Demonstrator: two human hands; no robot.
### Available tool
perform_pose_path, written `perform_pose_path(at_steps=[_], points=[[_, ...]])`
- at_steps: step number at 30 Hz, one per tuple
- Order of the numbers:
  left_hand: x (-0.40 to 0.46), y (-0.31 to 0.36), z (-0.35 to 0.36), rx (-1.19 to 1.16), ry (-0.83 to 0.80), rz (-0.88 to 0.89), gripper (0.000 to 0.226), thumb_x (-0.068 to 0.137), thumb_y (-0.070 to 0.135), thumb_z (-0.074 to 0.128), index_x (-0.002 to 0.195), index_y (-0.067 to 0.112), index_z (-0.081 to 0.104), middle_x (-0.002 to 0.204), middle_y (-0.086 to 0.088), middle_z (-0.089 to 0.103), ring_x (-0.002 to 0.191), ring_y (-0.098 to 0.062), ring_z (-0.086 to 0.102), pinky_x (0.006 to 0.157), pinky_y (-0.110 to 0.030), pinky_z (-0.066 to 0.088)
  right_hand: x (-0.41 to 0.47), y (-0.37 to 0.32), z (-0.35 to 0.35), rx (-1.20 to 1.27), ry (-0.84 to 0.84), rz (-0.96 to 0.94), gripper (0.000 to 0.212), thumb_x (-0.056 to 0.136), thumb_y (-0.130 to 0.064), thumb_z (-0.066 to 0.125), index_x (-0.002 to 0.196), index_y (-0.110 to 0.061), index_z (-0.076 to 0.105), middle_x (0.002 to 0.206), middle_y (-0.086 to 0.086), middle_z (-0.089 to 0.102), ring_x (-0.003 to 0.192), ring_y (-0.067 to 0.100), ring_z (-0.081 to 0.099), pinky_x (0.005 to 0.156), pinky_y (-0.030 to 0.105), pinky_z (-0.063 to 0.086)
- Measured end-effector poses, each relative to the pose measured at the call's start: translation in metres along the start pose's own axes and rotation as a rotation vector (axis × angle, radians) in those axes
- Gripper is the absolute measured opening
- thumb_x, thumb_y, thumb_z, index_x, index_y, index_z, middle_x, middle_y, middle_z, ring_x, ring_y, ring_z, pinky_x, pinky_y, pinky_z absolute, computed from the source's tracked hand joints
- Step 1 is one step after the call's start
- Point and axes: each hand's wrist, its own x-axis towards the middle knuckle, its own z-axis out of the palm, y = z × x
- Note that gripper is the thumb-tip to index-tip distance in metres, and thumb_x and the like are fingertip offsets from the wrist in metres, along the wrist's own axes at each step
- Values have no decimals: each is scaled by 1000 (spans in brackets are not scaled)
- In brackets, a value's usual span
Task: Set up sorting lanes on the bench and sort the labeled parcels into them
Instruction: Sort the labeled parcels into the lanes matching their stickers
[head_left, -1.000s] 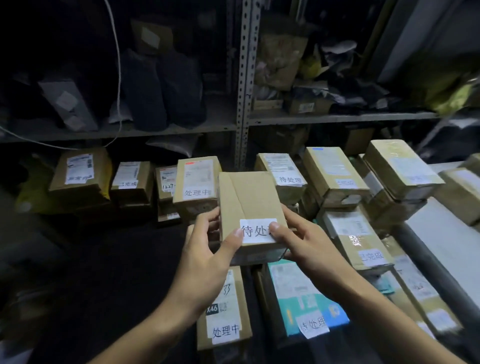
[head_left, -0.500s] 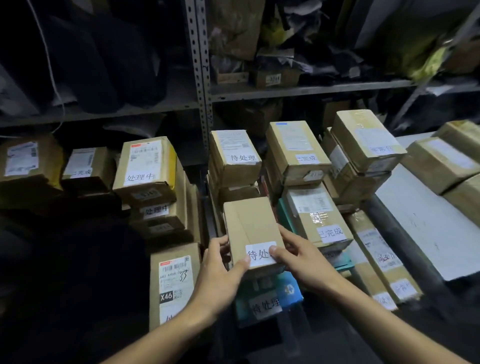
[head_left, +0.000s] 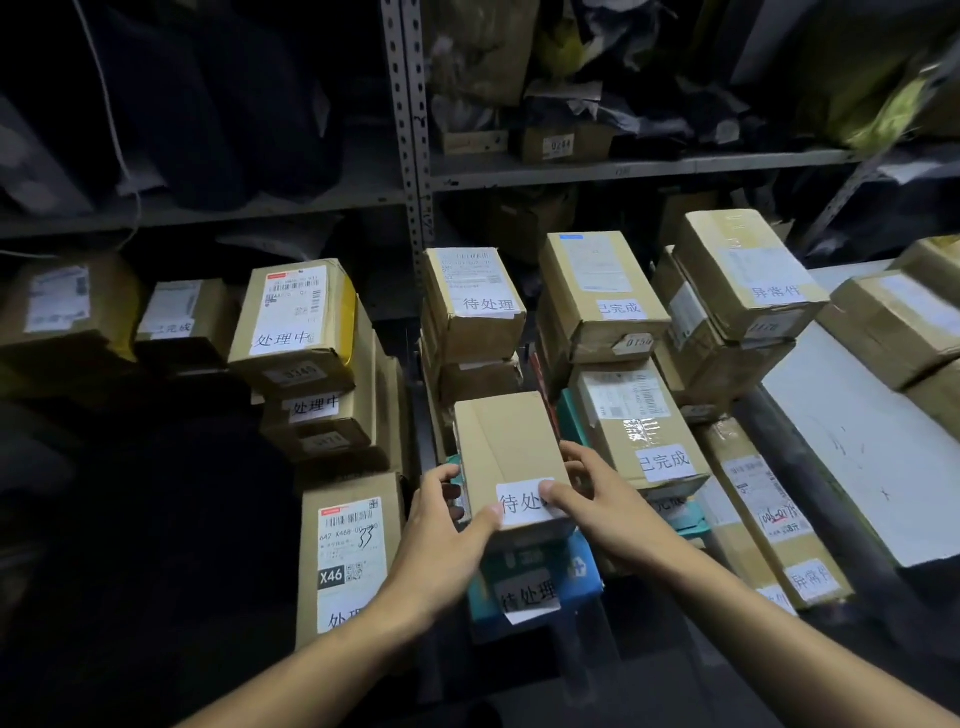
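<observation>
A small brown cardboard parcel (head_left: 506, 447) with a white label reading 待处 rests on top of a teal parcel (head_left: 535, 587) that bears the same kind of label. My left hand (head_left: 441, 540) grips its near left corner, thumb on the label. My right hand (head_left: 597, 499) holds its near right side, thumb over the label's end. Behind it stands a stack topped by a 待处理 parcel (head_left: 475, 301). To the left is a stack of 处理中 parcels (head_left: 296, 322). To the right lie 已完成 parcels (head_left: 639, 431).
Metal shelving (head_left: 410, 156) with dark bags and boxes rises behind the bench. A white board (head_left: 857, 452) lies at the right, with 异常件 parcels (head_left: 743, 270) beside it and more boxes (head_left: 893, 322) on it. An X46 parcel (head_left: 348, 556) stands by my left wrist.
Both hands have carried the small parcel down and forward onto the teal parcel in the middle lane. My view has tilted down and to the right.
</observation>
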Motion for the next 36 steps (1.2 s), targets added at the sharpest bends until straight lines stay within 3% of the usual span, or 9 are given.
perform_pose_path(at_steps=[2, 4, 8, 14, 19, 22, 27, 30, 36], points=[[-3, 3, -7, 55, 21, 41, 55, 88, 37, 66, 125, 48, 27, 136, 11, 43, 112, 2, 47, 91, -24, 46, -4, -13, -1, -188, 117, -48, 69, 94, -40, 62, 152, -24, 30, 148, -5, 45, 125, 1, 49, 101, 16, 38], [-8, 12, -19, 99, 61, 143, 59, 87, 38, 66, 129, 53, 26, 133, 22, 40, 114, 13, 42, 97, -24, 41, -9, -33, 2, -310, 260, -210, 67, 94, -39, 61, 152, -22, 31, 147, -8, 40, 138, 10, 36, 108, 21, 27], [-17, 42, -65, 139, 184, 366, 54, 85, 47, 58, 132, 57, 34, 126, 44, 37, 120, 23, 34, 93, -9, 32, -17, -90, 17, -312, 298, -505, 60, 94, -38, 59, 148, -29, 36, 144, -14, 41, 136, 1, 34, 109, 19, 26], [-7, 60, -172, 105, 427, 483, 40, 91, 26, 62, 128, 39, 53, 121, 24, 54, 116, 8, 50, 87, -5, 42, -5, -186, 89, -154, 168, -720, 58, 92, -35, 61, 146, -30, 41, 134, -25, 46, 125, -17, 38, 104, 4, 28], [26, 29, -273, 55, 578, 353, 32, 91, 16, 62, 114, 39, 57, 112, 15, 61, 104, 8, 55, 79, -9, 45, 31, -245, 195, -1, -7, -663, 60, 89, -46, 56, 147, -38, 39, 140, -22, 52, 127, -7, 47, 107, 24, 42], [57, -2, -329, 44, 629, 237, 27, 92, 16, 61, 114, 32, 60, 115, 10, 62, 101, 4, 57, 75, -8, 41, 71, -265, 263, 66, -99, -548, 57, 92, -43, 57, 145, -40, 39, 133, -25, 52, 124, -7, 49, 103, 20, 42], [119, -56, -437, 21, 760, 107, 30, 94, 18, 59, 123, 23, 58, 125, 5, 59, 109, -7, 55, 94, -32, 46, 164, -294, 350, 158, -180, -299, 44, 93, -43, 60, 134, -45, 45, 121, -19, 61, 111, -4, 58, 87, 16, 49], [165, -90, -505, -17, 836, 31, 32, 95, 20, 57, 127, 23, 56, 129, 1, 58, 114, -9, 52, 92, -29, 42, 222, -322, 396, 193, -163, -203, 56, 92, -44, 62, 144, -27, 46, 122, -8, 65, 110, 9, 61, 98, 34, 51], [255, -147, -577, -137, 753, -129, 56, 96, 35, 55, 147, 21, 37, 149, -5, 44, 135, -23, 43, 109, -37, 35, 308, -369, 465, 130, -80, -180, 61, 97, -44, 55, 150, -21, 36, 140, 1, 53, 121, 20, 52, 90, 27, 36]])
